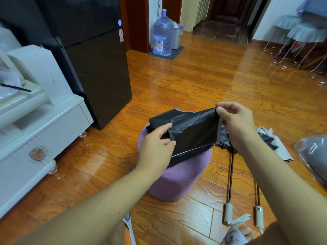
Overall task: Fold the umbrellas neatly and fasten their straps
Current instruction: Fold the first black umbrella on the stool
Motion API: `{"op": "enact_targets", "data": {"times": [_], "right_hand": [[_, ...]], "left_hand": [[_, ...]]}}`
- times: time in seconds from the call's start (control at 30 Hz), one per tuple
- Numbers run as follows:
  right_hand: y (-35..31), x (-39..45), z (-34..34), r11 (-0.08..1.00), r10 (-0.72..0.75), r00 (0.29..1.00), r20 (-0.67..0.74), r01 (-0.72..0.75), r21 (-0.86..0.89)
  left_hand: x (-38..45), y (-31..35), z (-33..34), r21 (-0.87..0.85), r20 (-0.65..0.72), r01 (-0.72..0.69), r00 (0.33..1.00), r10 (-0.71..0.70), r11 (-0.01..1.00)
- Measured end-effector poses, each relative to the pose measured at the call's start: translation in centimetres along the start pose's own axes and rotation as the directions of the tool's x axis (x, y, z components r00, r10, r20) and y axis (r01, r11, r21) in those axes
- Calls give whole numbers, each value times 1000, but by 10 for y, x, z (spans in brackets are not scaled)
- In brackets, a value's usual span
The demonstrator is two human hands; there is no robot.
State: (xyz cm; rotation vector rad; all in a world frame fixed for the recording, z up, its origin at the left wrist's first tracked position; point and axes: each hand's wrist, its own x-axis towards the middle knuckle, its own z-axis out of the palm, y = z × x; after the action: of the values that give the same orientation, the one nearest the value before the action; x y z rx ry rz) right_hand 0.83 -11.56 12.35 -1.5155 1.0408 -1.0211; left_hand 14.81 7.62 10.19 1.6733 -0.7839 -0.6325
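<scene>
A black umbrella with a grey edge lies on top of a purple round stool. My left hand grips the bunched canopy at its left side. My right hand pinches the upper right corner of a canopy panel and holds it up taut. Two more umbrellas lie on the floor to the right of the stool, unfolded, their thin shafts running toward me to pale handles.
A dark fridge and a white cabinet stand on the left. A water jug is at the back, stools at the far right. A plastic-wrapped grey bundle lies at the right edge. Slippers are near my feet.
</scene>
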Motion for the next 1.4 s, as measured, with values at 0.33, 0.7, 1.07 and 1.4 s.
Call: {"op": "enact_targets", "data": {"times": [0.33,0.7,1.07,1.4], "right_hand": [[-3,-2,1,1000,-2,1000,25,3,-11],[-14,-7,-20,970,-44,959,279,107,-216],[-18,-4,-32,829,-137,917,376,314,-464],[-2,-8,-21,953,-55,918,392,166,-255]], "left_hand": [[6,-3,-5,187,-53,-98,993,109,977],[3,3,-6,351,-138,-147,969,206,925],[5,-7,-6,499,-54,-263,942,332,826],[10,-25,0,369,91,-259,966,243,893]]}}
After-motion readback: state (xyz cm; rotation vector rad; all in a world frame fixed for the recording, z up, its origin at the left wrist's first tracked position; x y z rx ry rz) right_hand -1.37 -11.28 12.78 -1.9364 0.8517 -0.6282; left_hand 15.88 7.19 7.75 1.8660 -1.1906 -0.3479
